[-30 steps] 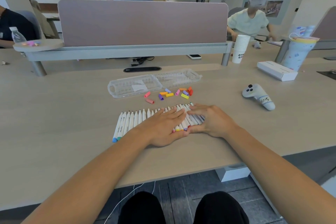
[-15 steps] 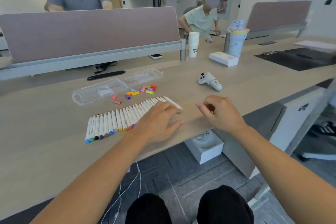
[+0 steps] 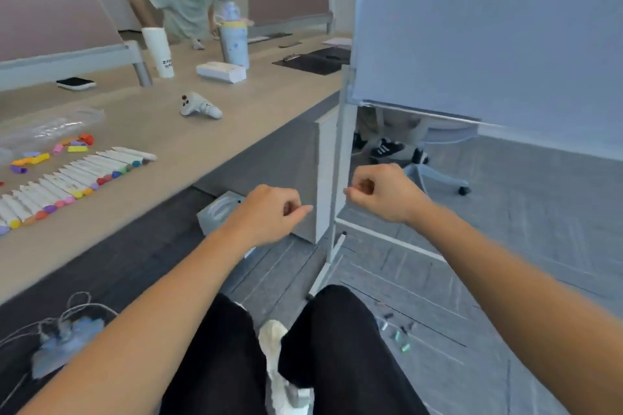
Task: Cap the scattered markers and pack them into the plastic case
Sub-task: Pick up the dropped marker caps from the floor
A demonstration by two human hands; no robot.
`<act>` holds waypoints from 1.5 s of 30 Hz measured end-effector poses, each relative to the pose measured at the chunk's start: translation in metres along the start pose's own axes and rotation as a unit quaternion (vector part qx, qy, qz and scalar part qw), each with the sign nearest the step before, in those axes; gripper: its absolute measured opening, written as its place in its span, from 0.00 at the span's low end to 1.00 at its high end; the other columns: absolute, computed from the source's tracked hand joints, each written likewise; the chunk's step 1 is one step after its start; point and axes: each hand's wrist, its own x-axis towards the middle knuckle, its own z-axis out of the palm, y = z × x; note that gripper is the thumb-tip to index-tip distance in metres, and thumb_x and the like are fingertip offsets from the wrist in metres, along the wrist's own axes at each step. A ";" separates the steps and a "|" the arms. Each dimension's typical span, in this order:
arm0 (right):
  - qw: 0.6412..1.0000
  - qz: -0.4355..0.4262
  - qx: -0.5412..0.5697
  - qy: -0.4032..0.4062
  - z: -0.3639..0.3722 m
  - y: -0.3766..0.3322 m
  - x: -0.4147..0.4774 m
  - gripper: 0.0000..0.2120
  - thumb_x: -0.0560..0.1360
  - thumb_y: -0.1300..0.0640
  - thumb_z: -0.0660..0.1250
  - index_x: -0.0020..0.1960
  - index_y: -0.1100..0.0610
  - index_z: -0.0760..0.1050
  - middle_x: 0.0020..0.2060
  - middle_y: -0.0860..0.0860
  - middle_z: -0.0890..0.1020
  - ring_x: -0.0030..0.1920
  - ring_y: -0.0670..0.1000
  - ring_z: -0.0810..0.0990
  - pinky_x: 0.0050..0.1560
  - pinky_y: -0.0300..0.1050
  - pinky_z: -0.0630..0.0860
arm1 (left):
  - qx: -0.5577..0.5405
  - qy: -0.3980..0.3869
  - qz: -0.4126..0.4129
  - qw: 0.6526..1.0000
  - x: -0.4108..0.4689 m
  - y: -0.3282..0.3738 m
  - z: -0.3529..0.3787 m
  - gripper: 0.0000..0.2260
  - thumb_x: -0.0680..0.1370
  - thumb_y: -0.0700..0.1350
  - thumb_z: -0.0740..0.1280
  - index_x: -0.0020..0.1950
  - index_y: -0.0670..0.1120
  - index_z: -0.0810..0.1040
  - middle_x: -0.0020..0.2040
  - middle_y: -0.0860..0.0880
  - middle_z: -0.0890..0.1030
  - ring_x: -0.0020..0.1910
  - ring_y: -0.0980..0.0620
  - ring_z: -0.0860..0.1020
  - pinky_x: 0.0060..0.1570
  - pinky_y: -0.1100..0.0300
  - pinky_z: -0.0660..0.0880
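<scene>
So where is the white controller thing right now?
In the head view the controller lies on the desk, upper left, past the row of markers and just in front of the flat white box.

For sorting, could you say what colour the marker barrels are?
White plastic marker barrels, best seen in the head view.

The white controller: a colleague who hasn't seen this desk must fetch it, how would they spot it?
On the wooden desk, look past the row of markers towards the stack of paper cups and the white box. The controller lies alone in front of those, the only curved white thing with dark buttons.
</scene>
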 end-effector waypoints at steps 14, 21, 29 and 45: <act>0.975 0.221 -0.011 -0.025 0.017 0.032 -0.166 0.11 0.76 0.57 0.69 0.36 0.60 0.74 0.28 0.47 0.73 0.30 0.43 0.69 0.32 0.37 0.65 | -0.103 -0.157 0.003 0.982 -0.043 0.055 0.125 0.14 0.78 0.48 0.64 0.36 0.42 0.73 0.34 0.44 0.78 0.32 0.48 0.74 0.34 0.57 0.72; 0.950 0.299 0.093 0.007 0.055 0.090 -0.224 0.15 0.76 0.51 0.70 0.34 0.58 0.74 0.27 0.47 0.73 0.29 0.45 0.69 0.33 0.39 0.68 | -0.071 -0.212 -0.036 0.974 -0.047 0.077 0.177 0.17 0.78 0.54 0.67 0.33 0.46 0.72 0.30 0.50 0.75 0.32 0.52 0.74 0.32 0.60 0.66; 0.917 0.378 0.094 -0.087 0.129 0.197 -0.208 0.13 0.77 0.53 0.68 0.35 0.53 0.74 0.30 0.47 0.74 0.33 0.47 0.72 0.34 0.39 0.68 | -0.099 -0.227 -0.161 0.955 -0.004 0.032 0.278 0.09 0.78 0.50 0.67 0.41 0.47 0.79 0.42 0.52 0.80 0.42 0.53 0.77 0.40 0.59 0.71; 0.843 0.462 0.096 -0.258 0.329 0.379 -0.141 0.06 0.76 0.57 0.65 0.44 0.58 0.79 0.39 0.55 0.82 0.42 0.55 0.81 0.40 0.46 0.77 | -0.006 -0.331 -0.201 0.922 0.122 -0.096 0.508 0.13 0.75 0.44 0.70 0.59 0.53 0.77 0.58 0.49 0.79 0.54 0.47 0.77 0.53 0.51 0.77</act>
